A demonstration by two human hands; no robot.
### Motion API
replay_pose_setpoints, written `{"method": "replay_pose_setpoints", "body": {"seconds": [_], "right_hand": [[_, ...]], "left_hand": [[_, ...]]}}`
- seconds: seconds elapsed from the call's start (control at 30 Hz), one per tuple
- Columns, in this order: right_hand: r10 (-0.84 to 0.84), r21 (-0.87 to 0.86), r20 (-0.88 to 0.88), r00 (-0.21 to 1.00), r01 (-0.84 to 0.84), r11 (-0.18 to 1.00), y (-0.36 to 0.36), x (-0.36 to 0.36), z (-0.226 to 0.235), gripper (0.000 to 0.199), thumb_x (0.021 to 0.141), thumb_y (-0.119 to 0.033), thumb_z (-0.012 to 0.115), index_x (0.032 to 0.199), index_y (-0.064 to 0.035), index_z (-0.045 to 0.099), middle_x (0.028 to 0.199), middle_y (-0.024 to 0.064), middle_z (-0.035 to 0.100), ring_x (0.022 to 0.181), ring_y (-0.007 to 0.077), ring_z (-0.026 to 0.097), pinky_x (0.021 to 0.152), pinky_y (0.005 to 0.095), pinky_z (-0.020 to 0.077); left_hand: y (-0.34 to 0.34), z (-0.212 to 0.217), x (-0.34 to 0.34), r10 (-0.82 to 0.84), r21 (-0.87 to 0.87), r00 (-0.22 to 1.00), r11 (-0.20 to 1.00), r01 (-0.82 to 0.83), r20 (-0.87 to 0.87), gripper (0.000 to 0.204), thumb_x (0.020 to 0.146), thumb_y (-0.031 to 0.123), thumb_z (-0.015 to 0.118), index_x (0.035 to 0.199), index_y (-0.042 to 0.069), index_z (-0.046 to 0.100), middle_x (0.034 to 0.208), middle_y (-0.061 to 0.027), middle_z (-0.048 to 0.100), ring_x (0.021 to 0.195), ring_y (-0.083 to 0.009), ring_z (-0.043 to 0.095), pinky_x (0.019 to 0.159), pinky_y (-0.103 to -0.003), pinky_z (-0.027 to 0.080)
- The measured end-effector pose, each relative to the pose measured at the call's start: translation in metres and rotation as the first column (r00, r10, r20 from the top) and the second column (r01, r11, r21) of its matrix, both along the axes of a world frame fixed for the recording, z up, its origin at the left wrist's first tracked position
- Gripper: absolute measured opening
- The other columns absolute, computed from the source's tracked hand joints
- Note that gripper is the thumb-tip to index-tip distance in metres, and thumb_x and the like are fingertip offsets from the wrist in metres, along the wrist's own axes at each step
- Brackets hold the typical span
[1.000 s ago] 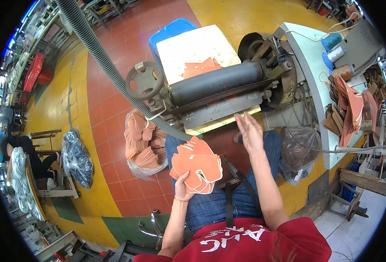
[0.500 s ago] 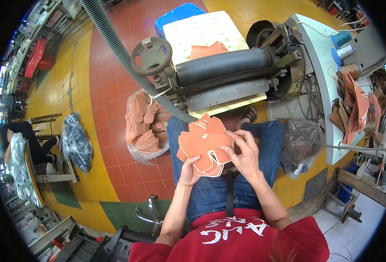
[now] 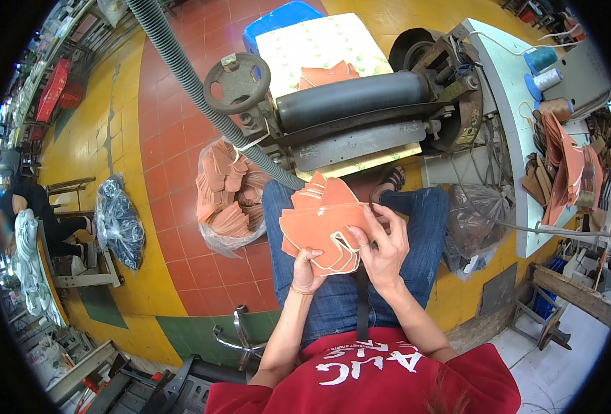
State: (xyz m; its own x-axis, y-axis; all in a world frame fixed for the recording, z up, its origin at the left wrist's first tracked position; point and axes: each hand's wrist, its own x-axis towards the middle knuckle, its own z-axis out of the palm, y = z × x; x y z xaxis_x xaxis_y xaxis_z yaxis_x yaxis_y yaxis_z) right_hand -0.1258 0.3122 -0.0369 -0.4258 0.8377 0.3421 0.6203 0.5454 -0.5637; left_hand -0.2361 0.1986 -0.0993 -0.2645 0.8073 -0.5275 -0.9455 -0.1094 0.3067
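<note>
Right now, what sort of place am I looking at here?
Most likely a leather-goods or footwear workshop. Both hands, left hand and right hand, hold a stack of cut orange leather pieces before a roller machine; a clear bag of similar pieces sits on the tiled floor.

Bright even overhead light, soft shadows; strong fisheye bending, black vignette at rim.

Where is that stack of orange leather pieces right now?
In the head view, the stack of orange leather pieces sits mid-frame above the person's lap, held between the left hand and right hand, just below the roller machine.
</note>
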Motion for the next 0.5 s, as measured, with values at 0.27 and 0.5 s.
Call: {"method": "replay_pose_setpoints", "body": {"seconds": [0.27, 0.5], "right_hand": [[0.127, -0.169, -0.314, 0.941, -0.187, 0.968, -0.004, 0.002, -0.003, 0.019, 0.075, -0.006, 0.072, 0.093, -0.0076, 0.067, 0.082, 0.0072, 0.063, 0.073, 0.0260, 0.061, 0.065, 0.0345, 0.0486], [0.475, -0.333, -0.306, 0.825, -0.560, 0.759, 0.009, 0.023, 0.033, 0.031, 0.072, 0.004, 0.063, 0.100, -0.0077, 0.068, 0.093, 0.0078, 0.066, 0.082, 0.0248, 0.066, 0.070, 0.0341, 0.0551]], "left_hand": [[0.001, -0.008, 0.003, 0.064, 0.019, 0.998, 0.998, -0.065, 0.006, 0.056, 0.077, 0.015, 0.054, 0.131, 0.003, 0.041, 0.124, -0.0123, 0.054, 0.113, -0.0280, 0.054, 0.099, -0.043, 0.044], [-0.008, -0.025, -0.003, 0.155, 0.126, 0.965, 0.975, -0.184, 0.213, 0.058, 0.090, 0.033, 0.055, 0.136, 0.004, 0.036, 0.133, -0.0129, 0.048, 0.119, -0.0273, 0.051, 0.101, -0.044, 0.042]]}}
